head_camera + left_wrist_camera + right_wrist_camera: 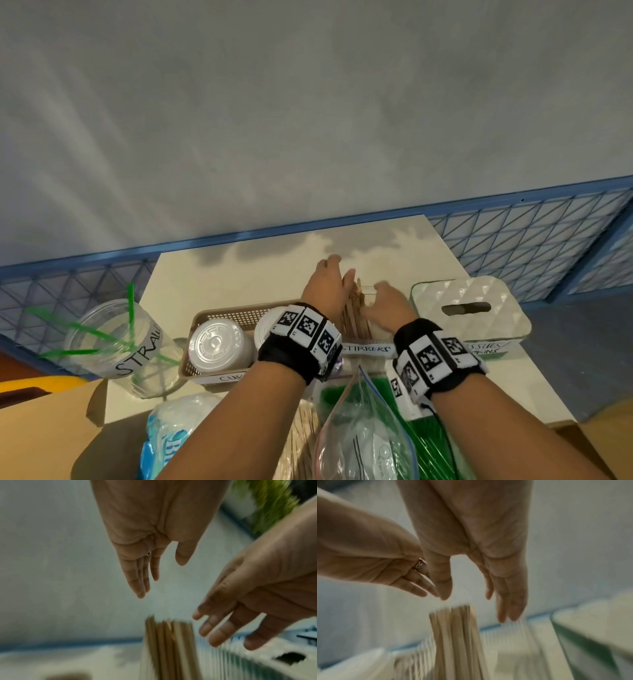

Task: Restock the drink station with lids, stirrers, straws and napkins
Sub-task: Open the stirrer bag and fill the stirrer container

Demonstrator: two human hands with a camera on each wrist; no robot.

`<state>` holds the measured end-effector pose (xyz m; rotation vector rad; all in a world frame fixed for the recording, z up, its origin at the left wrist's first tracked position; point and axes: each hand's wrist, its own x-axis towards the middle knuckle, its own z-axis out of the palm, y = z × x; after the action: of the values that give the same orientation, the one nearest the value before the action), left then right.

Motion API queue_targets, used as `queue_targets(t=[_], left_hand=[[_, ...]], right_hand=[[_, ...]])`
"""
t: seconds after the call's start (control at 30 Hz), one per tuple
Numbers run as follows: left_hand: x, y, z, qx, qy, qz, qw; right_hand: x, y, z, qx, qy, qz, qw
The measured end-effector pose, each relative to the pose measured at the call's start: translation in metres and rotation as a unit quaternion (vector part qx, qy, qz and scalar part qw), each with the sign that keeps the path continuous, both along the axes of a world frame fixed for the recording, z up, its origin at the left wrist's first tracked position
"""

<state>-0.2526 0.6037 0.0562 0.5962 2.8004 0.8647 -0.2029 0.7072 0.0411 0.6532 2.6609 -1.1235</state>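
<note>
Both my left hand [325, 284] and right hand [387, 305] are loose and flat-fingered, holding nothing. Stirrers [356, 308] stand bunched in their clear holder toward the worktop's [239, 270] far edge. I'd tap them level gently so none topple out.

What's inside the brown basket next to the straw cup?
The brown basket holds white cup lids lying in it. More white shows beside them, but the left wrist's band covers that part, so the rest stays hidden.

Black wristbands [294, 346] bearing black-and-white square markers.
</note>
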Motion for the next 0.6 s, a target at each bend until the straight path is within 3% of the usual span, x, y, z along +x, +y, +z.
queue_targets(t=[0.1, 0.17, 0.3, 0.47, 0.53, 0.6], left_hand=[[0.033, -0.017, 0.031, 0.063, 0.063, -0.017, 0.996], [0.065, -0.034, 0.043, 0.062, 0.055, -0.038, 0.996], [0.125, -0.068, 0.028, -0.037, -0.025, -0.083, 0.996], [0.162, -0.097, -0.006, -0.189, -0.122, -0.083, 0.971], [0.167, -0.104, -0.014, -0.176, -0.128, -0.072, 0.973], [0.172, -0.110, -0.025, -0.028, -0.192, -0.012, 0.981]], right_hand=[[0.034, 0.003, 0.032, -0.059, 0.184, -0.063, 0.979], [0.066, -0.004, 0.054, -0.076, 0.205, -0.031, 0.975], [0.128, -0.034, 0.063, -0.078, 0.051, 0.122, 0.988], [0.153, -0.060, 0.007, 0.024, -0.141, 0.236, 0.961], [0.155, -0.070, -0.013, 0.062, -0.172, 0.259, 0.948], [0.156, -0.082, -0.028, 0.082, -0.173, 0.274, 0.942]])
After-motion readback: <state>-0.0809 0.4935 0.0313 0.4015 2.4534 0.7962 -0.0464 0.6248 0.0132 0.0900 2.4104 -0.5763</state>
